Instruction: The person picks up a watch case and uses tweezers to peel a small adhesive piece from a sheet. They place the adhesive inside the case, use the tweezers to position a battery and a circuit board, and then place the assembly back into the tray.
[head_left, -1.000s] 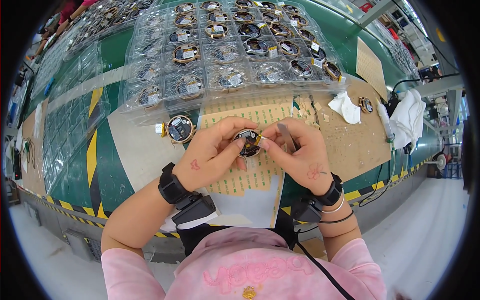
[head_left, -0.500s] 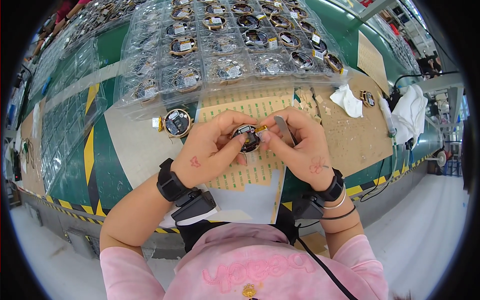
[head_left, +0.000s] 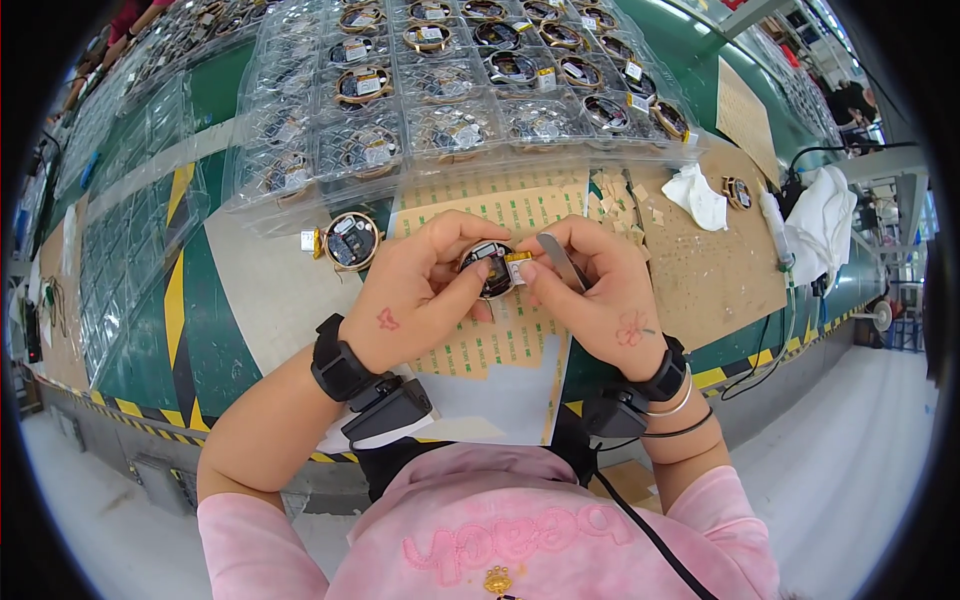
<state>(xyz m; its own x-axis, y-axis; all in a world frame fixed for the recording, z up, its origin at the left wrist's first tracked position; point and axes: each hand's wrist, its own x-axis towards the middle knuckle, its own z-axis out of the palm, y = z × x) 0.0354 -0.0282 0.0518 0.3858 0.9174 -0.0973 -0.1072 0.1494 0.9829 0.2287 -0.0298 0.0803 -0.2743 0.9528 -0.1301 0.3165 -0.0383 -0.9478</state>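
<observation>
My left hand [head_left: 425, 290] holds a small round black part [head_left: 487, 268] between thumb and fingers, just above a sheet of yellowish sticker strips [head_left: 505, 340]. My right hand [head_left: 595, 290] pinches a small yellow tab [head_left: 519, 259] on the part's right edge and also holds metal tweezers [head_left: 560, 262] that point up and to the left. The two hands touch at the part. A second round part with a gold rim [head_left: 351, 240] lies on the table just left of my left hand.
Clear plastic trays [head_left: 440, 110] with several round parts fill the back of the green table. A brown cardboard sheet [head_left: 700, 270], a crumpled white cloth [head_left: 697, 196], a white bag [head_left: 822, 220] and cables lie to the right. More trays [head_left: 120, 260] lie at the left.
The hands and the round part stay together in the same grip. The view has shifted slightly, nothing else has moved.
</observation>
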